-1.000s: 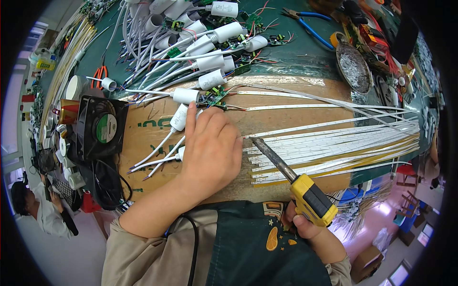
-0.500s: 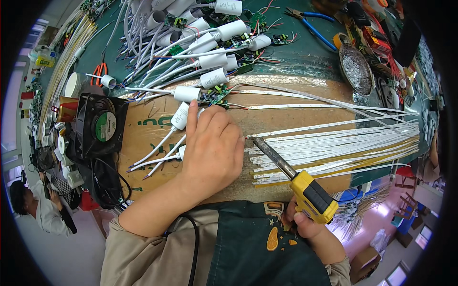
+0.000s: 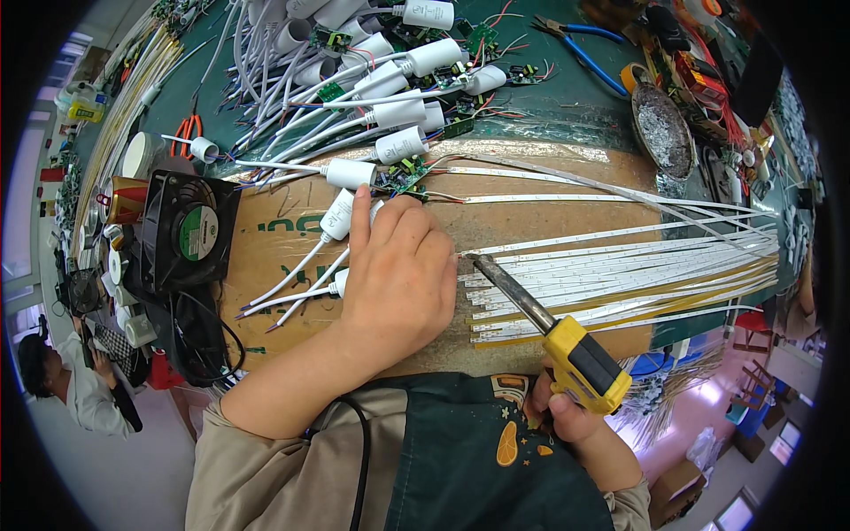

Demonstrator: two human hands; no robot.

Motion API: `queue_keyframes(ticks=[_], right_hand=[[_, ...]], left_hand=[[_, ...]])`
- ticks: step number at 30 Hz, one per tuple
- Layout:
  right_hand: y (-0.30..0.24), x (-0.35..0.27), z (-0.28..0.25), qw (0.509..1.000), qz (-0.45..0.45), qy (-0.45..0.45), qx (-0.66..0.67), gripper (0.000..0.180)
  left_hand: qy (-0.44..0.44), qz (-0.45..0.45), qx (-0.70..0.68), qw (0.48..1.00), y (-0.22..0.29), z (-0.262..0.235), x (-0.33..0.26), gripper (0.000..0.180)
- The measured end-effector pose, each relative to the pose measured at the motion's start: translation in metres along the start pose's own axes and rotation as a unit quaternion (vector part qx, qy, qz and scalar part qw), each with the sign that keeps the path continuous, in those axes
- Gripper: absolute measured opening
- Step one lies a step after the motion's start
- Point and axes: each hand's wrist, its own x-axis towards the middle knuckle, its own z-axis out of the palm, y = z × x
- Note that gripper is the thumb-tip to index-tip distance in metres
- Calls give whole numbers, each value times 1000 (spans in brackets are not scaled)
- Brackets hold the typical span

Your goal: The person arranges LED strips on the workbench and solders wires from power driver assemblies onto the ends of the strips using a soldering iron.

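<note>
"Where's the soldering iron (image 3: 580, 361)?"
"Right of centre; the right hand's (image 3: 567, 409) fingers are wrapped around its yellow handle, tip at the white strips' (image 3: 567, 273) left ends."
"And the left hand (image 3: 397, 274)?"
"Mid-frame, index fingertip at a white cylinder's (image 3: 347, 173) edge. Whether the other fingers grasp anything, I can't tell."
"Underneath?"
"Cardboard (image 3: 505, 358)."

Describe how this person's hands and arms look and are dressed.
The left hand and right hand are ungloved, with no rings or watches visible. Beige sleeves end around the elbows, leaving the forearms bare. The dark green apron bears orange-slice prints.
</note>
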Motion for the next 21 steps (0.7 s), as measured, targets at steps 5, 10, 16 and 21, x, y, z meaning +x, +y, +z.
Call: queue_keyframes(ticks=[5, 10, 16, 21], right_hand=[[5, 0, -3, 997, -48, -11, 58, 40], [-5, 1, 3, 997, -44, -6, 70, 66], [-16, 8, 14, 989, -53, 30, 136, 35], [-3, 1, -7, 997, -72, -34, -6, 28]], left_hand=[[5, 5, -3, 1000, 0, -1, 0, 13], [3, 3, -2, 1000, 1, -1, -1, 13], [1, 2, -1, 1000, 1, 0, 0, 14], [0, 4, 6, 1000, 1, -1, 0, 14]])
